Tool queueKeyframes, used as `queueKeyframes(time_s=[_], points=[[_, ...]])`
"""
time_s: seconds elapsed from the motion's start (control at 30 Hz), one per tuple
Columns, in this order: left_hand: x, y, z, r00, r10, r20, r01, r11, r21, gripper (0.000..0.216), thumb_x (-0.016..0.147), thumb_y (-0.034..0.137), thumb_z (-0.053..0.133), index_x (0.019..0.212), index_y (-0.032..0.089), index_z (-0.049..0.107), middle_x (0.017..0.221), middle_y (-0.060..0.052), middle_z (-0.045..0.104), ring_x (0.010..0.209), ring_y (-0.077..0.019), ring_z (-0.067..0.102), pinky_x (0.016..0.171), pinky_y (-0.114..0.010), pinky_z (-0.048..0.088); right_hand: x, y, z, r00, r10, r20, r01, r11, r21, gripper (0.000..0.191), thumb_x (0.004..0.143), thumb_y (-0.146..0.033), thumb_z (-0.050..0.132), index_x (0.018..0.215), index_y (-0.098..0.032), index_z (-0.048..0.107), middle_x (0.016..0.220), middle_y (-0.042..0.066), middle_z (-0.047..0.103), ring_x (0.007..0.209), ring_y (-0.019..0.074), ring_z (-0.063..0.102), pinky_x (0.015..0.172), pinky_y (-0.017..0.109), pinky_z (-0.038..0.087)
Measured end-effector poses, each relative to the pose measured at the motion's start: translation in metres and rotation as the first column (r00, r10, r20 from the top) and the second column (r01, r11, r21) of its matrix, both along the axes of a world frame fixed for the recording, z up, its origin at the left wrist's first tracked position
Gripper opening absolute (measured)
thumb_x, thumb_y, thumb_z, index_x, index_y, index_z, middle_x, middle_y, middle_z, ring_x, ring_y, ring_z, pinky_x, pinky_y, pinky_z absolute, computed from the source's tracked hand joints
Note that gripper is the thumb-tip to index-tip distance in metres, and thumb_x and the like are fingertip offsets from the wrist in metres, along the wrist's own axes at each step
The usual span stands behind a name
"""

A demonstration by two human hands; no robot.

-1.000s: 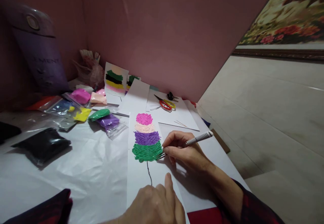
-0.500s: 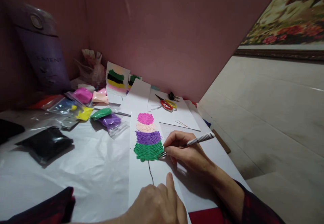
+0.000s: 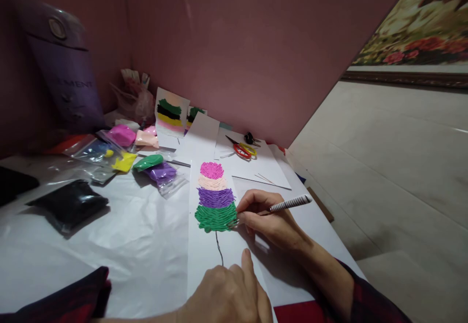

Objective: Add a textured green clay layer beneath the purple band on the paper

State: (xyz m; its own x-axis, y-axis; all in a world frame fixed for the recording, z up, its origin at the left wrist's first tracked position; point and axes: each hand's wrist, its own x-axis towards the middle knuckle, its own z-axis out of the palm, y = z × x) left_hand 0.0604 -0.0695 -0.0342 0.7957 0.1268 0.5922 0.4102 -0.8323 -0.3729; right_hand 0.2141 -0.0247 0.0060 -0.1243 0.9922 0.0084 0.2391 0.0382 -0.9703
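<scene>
In my right hand (image 3: 268,216) is a fork (image 3: 292,203) with a black-and-white patterned handle, pinched between thumb and fingers. Its tines touch the right edge of the green clay (image 3: 216,217). That green layer is the lowest of a textured clay shape on a white card (image 3: 201,269); above it come purple (image 3: 216,198), peach (image 3: 212,182) and pink (image 3: 212,170) layers. A dark wavy line (image 3: 219,249) runs down from the green. My left hand (image 3: 228,294) rests on the card's lower part, one finger stretched out, the other fingertips hidden.
Bagged clay in black (image 3: 69,206), green (image 3: 148,162), purple (image 3: 161,172) and other colours lies at left. Scissors (image 3: 243,150) lie on white sheets behind. A tall purple container (image 3: 68,79) stands back left. A pink panel (image 3: 237,55) rises behind the table.
The fork's tines have shifted very slightly at the green clay's right edge. My left hand stays on the card. The whole view has shifted a little.
</scene>
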Motion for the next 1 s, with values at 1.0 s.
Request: queueKeyframes(time_s=[1.0], points=[[-0.0006, 0.0, -0.0008, 0.996, -0.027, -0.079, 0.027, 1.0, 0.005, 0.006, 0.074, 0.01, 0.061, 0.078, 0.008, 0.064, 0.067, -0.015, 0.074, 0.033, -0.0152, 0.052, 0.023, -0.022, 0.034, -0.0003, -0.0013, -0.0024, 1.0, 0.019, 0.022, -0.022, 0.99, 0.143, 0.01, 0.068, -0.007, 0.061, 0.068, -0.016, 0.065, 0.061, -0.003, 0.058, 0.043, 0.0072, 0.049, 0.04, 0.02, 0.039]])
